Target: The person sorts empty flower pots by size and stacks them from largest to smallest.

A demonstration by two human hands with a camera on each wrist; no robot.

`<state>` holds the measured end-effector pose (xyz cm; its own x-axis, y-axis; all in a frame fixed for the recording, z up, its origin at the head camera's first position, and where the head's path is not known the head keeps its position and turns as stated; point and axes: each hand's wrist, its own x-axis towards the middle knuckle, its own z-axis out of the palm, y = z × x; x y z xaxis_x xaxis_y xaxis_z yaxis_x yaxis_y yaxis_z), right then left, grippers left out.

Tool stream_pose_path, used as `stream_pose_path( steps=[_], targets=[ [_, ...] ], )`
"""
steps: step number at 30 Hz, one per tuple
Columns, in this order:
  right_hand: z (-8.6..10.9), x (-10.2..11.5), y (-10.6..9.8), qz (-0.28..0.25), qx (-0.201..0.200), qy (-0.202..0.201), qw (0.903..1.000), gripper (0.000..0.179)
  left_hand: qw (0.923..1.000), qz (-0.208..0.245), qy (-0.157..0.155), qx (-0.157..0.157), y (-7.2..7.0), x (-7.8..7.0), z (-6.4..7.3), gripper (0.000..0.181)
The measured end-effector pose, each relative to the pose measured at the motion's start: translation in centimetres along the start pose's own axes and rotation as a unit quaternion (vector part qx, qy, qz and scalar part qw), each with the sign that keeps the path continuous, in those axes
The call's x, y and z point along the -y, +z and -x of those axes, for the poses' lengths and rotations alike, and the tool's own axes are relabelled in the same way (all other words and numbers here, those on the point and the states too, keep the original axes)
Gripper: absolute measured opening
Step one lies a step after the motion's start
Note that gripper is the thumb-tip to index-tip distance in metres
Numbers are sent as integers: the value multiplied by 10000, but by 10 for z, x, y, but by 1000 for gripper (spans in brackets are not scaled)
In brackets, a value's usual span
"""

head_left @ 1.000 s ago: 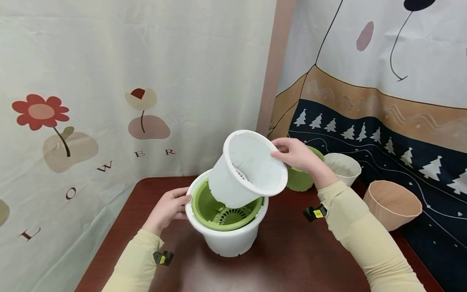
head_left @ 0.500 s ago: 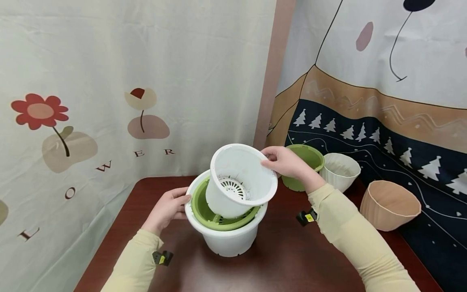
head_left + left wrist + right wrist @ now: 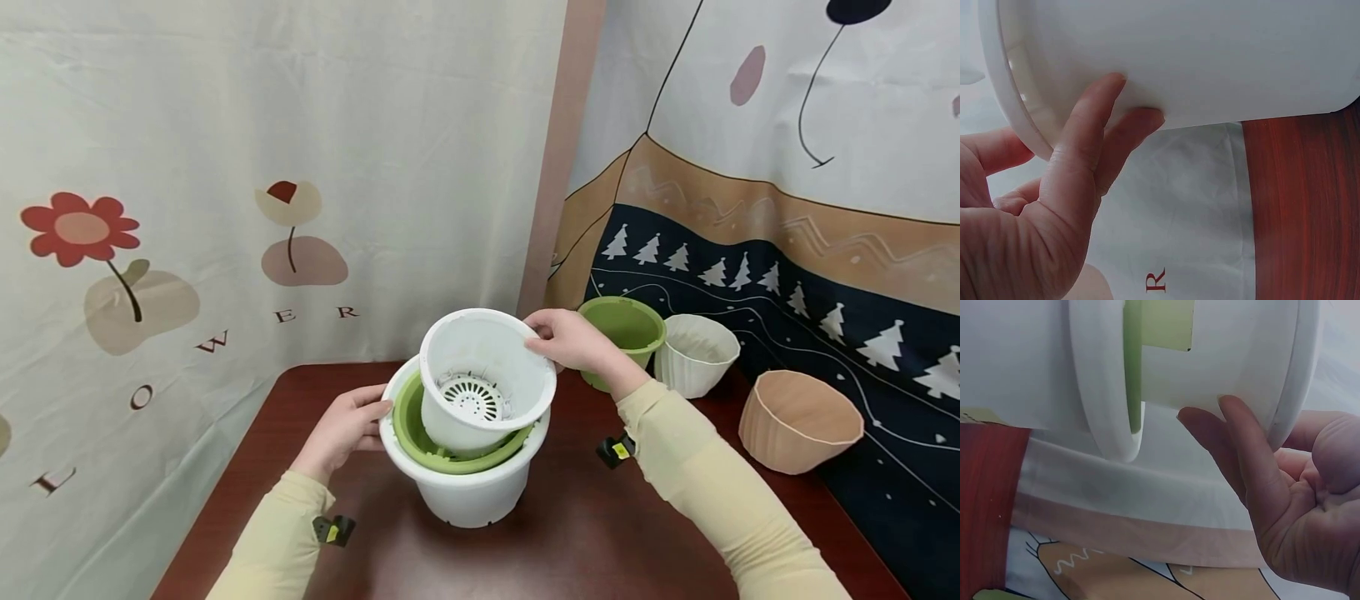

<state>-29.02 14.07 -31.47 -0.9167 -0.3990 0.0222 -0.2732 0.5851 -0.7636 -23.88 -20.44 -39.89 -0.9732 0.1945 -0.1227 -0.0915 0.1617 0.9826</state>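
A large white flowerpot (image 3: 472, 500) stands upright on the table, with a green pot (image 3: 411, 429) nested inside it. My left hand (image 3: 341, 433) grips the large pot's rim at the left, thumb over the edge and fingers against the outer wall in the left wrist view. A smaller white pot (image 3: 487, 358), slotted at the bottom, sits partly down in the green one and tilts toward me. Its rim is pinched at the right by my right hand (image 3: 570, 340). In the right wrist view the small pot's wall (image 3: 1235, 362) still stands well above the large rim.
At the back right of the dark red table (image 3: 600, 517) stand another green pot (image 3: 626, 325), a ribbed cream pot (image 3: 693, 354) and a peach pot (image 3: 802, 421). Printed curtains (image 3: 420, 167) hang behind and along the right side.
The right hand has lowered the small white pot down and left into the green pot and tipped it more upright. The left hand has kept its hold on the large pot.
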Motion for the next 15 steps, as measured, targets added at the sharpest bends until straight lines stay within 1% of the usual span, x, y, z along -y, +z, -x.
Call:
stream_pose_path(
  steps=[9,15],
  targets=[
    [-6,1,10,203,15,136,9997,28,10000,3,-2,1,0,-1,0,50],
    [-8,2,16,456,-12,168,9988,27,10000,14,-21,-26,0,-1,0,50]
  ],
)
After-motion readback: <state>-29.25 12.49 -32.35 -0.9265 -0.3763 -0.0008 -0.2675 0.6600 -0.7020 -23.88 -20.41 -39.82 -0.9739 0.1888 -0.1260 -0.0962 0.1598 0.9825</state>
